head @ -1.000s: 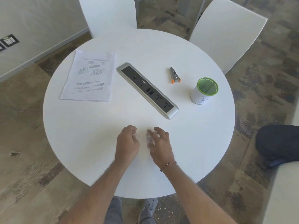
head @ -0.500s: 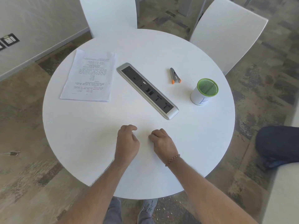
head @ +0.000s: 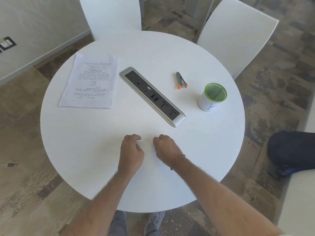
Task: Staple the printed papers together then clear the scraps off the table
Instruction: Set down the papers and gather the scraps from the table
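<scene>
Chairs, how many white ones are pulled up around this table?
2. One chair stands at the far edge of the table, behind the papers; the other chair is at the far right, beyond the stapler. More may sit outside the frame.

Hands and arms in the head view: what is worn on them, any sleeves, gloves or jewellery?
Both forearms are bare to the frame edge, with no sleeves, gloves or watch in view. The right hand has a thin beaded bracelet of brown and pale beads at the wrist. The left hand and its wrist carry nothing; no rings are visible.
</scene>
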{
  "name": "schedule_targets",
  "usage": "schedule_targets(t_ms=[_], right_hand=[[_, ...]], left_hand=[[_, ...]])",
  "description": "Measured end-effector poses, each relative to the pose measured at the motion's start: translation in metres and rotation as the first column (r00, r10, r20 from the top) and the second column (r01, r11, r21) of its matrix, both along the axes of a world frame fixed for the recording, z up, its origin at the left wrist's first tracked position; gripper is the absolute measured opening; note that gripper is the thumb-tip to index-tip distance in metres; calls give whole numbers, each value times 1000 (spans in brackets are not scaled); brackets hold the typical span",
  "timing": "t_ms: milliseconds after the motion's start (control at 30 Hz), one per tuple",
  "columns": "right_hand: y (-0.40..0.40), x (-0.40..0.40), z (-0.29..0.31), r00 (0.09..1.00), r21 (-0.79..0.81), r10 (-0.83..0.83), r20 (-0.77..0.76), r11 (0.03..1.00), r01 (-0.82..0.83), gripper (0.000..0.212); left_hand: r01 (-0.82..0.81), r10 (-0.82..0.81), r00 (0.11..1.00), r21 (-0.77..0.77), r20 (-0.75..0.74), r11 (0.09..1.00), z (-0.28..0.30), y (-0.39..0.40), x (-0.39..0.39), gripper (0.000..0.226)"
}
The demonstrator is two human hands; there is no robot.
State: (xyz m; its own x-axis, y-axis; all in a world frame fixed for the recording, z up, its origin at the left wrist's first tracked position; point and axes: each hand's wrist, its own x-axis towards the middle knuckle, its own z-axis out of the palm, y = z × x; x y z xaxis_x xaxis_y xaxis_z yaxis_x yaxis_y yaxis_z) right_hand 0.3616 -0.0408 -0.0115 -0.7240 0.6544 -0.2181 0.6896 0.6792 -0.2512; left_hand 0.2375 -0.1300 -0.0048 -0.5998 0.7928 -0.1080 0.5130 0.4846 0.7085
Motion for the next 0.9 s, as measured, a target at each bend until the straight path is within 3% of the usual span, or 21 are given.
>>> schedule_targets(t_ms=[67, 100, 167, 267, 367, 433, 533, 633, 767, 900], right_hand=[[7, -2, 3, 998, -114, -58, 23, 992, 60, 10], [9, -1, 4, 988, -193, -151, -23, 971, 144, 14], [13, 5, 8, 897, -438, -415, -153, 842, 316, 18], [19, 22, 15, 653, -763, -726, -216, 543, 352, 11], [27, 41, 28, 354, -948, -910, -215, 281, 147, 5], [40, 55, 41, 168, -981, -967, -192, 195, 0, 5], [71, 77, 64, -55, -959, -979, -199, 206, -194, 13], [107, 95, 86, -195, -918, -958, -209, 261, -300, 14], [149, 106, 101, -277, -912, -924, -262, 331, -242, 8], [183, 107, 97, -278, -936, -900, -337, 353, -10, 7]], left_hand=[[2, -2, 1000, 5, -6, 1000, 1, 2, 2, 38], [3, -3, 1000, 4, -6, 1000, 1, 3, 3, 39], [5, -5, 1000, 1, -10, 1000, 2, 4, 3, 40], [10, -10, 1000, 5, -18, 1000, 0, 6, 3, 41], [9, -8, 1000, 8, -19, 1000, -2, 7, 1, 42], [10, -10, 1000, 8, -7, 1000, -2, 9, 2, 42], [7, -7, 1000, 9, 2, 1000, -1, 12, 3, 42], [19, -19, 1000, 9, 21, 1000, 1, 17, 8, 42], [54, -55, 998, 39, 25, 998, 8, 29, 12, 37], [90, -94, 995, 89, 43, 992, 20, 49, 15, 31]])
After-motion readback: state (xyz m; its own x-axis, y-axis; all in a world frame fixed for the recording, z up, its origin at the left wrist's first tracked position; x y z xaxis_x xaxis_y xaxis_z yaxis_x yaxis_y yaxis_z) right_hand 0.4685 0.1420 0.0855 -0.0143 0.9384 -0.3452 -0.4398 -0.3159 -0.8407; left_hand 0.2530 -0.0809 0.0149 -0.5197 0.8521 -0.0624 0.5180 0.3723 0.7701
